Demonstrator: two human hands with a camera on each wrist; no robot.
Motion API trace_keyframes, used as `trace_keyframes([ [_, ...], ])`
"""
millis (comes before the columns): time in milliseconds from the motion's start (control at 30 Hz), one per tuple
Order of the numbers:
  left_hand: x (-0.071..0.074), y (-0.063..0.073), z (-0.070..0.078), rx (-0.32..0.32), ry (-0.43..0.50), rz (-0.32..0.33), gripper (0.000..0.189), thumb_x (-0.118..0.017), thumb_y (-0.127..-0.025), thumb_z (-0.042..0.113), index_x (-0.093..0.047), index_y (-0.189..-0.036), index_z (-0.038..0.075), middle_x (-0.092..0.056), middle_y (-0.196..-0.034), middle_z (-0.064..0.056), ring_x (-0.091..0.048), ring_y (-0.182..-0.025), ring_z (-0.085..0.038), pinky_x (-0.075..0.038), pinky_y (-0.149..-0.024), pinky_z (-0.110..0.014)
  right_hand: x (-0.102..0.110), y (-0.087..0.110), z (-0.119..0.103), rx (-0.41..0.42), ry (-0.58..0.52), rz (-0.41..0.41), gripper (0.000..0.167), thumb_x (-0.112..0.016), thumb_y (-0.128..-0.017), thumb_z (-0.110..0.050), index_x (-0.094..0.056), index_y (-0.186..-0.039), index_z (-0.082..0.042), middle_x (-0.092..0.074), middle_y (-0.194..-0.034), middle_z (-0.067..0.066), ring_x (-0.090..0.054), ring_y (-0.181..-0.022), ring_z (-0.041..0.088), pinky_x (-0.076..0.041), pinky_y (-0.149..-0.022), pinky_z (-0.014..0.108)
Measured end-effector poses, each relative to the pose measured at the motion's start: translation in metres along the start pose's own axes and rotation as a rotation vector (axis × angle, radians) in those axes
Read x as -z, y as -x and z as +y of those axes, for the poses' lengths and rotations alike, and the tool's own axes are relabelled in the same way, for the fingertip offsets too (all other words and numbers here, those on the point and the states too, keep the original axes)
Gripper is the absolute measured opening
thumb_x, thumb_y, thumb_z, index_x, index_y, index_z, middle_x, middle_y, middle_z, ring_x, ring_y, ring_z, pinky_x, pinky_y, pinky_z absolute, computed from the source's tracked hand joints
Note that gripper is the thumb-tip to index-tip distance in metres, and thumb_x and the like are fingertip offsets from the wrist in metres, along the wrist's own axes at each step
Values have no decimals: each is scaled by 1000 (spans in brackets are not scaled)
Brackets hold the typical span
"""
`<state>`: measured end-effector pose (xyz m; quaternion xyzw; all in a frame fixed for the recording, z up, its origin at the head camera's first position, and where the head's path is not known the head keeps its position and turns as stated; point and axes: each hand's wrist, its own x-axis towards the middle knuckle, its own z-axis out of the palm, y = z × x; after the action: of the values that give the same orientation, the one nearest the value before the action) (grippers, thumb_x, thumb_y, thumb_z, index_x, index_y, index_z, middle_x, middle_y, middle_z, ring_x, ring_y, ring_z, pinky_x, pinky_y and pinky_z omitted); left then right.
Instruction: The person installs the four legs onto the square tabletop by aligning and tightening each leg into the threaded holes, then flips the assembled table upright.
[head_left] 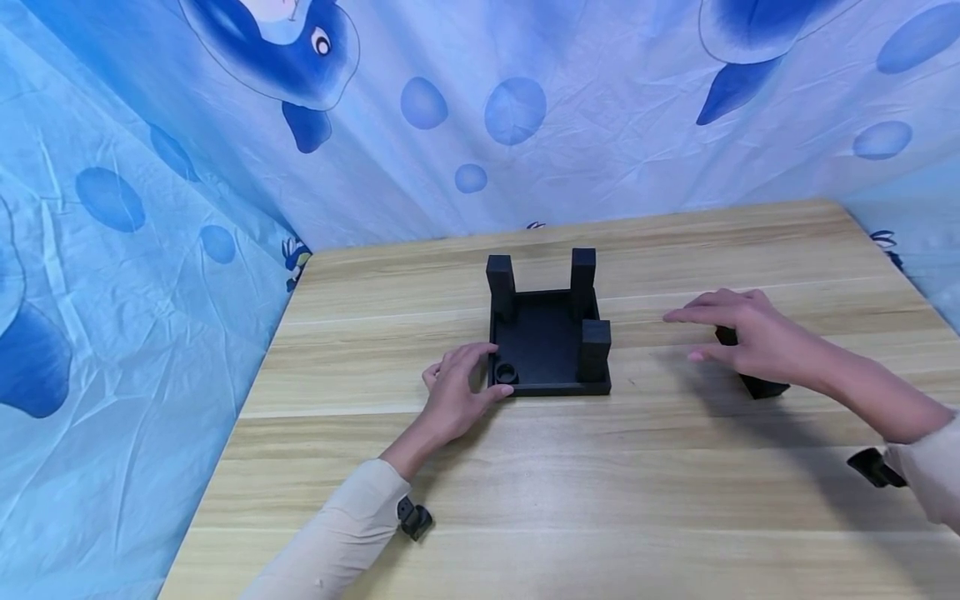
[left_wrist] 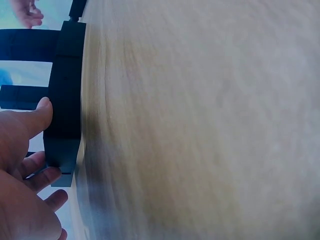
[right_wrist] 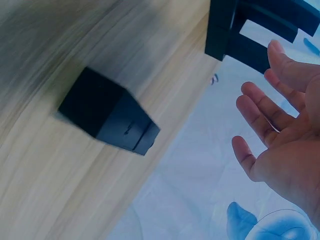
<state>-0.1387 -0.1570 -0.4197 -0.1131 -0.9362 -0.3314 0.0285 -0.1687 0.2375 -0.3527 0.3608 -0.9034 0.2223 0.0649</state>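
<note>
A small black tabletop (head_left: pixel 540 342) lies upside down on the wooden table, three square legs standing up at its corners. Its near left corner has a round socket (head_left: pixel 506 374) with no leg in it. My left hand (head_left: pixel 457 392) grips that corner, thumb on the near side and fingers along the left side, as the left wrist view also shows. Off to the right, my right hand (head_left: pixel 757 333) hovers with fingers spread and nothing in them. Below it a loose black leg (right_wrist: pixel 95 105) lies on the wood, partly hidden by the hand in the head view.
The light wooden table (head_left: pixel 600 500) reaches to a blue curtain (head_left: pixel 585 150) with sea-animal pictures along the back and left. A small black camera mount (head_left: pixel 415 518) sits on the left wrist, another (head_left: pixel 876 467) on the right.
</note>
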Motion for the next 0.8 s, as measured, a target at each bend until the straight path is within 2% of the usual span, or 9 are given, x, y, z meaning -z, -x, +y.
trace_keyframes([
  [233,1,1,0,-8,-9,2,61,-78,-80,36,-55,-133,17,-53,-137,1,-41,-129,-22,-16,-96,-51,-1,13,20,23,62,40,54,-85,-67,-6,-68,-118,-13,-63,-119,9,-53,-110,32,-25,-76,46],
  [433,1,0,2,8,-8,-10,61,-78,-80,37,-55,-133,18,-53,-137,2,-40,-129,-20,-15,-97,-51,1,30,39,77,176,45,59,-85,-59,4,-70,-114,-11,-63,-120,10,-53,-103,29,-25,-74,43],
  [533,2,0,2,18,-7,-18,61,-77,-80,37,-54,-134,18,-52,-138,2,-39,-129,-20,-14,-98,-50,3,38,48,156,294,30,72,-81,-53,16,-67,-118,-12,-63,-121,11,-51,-99,29,-28,-72,45],
  [600,2,0,3,24,-7,-23,61,-77,-80,37,-54,-134,18,-51,-138,3,-39,-129,-19,-14,-98,-49,5,44,54,211,412,-4,91,-77,-47,22,-61,-128,-16,-59,-126,12,-49,-97,30,-32,-73,49],
  [667,2,0,3,24,-6,-25,61,-77,-81,37,-54,-134,18,-51,-138,3,-39,-128,-19,-14,-98,-49,5,49,59,259,522,-46,98,-73,-46,24,-56,-132,-19,-54,-131,13,-47,-97,32,-35,-73,54],
  [767,2,0,3,24,-7,-25,61,-77,-81,37,-54,-134,18,-51,-138,3,-40,-128,-19,-14,-98,-49,3,55,62,304,635,-106,98,-71,-48,24,-56,-132,-23,-49,-137,13,-45,-97,35,-35,-74,57],
  [800,2,0,3,24,-8,-25,61,-77,-81,37,-54,-134,18,-52,-138,3,-40,-128,-19,-14,-98,-49,3,56,62,318,642,-114,91,-69,-50,24,-60,-128,-20,-50,-137,13,-45,-97,35,-35,-74,57],
])
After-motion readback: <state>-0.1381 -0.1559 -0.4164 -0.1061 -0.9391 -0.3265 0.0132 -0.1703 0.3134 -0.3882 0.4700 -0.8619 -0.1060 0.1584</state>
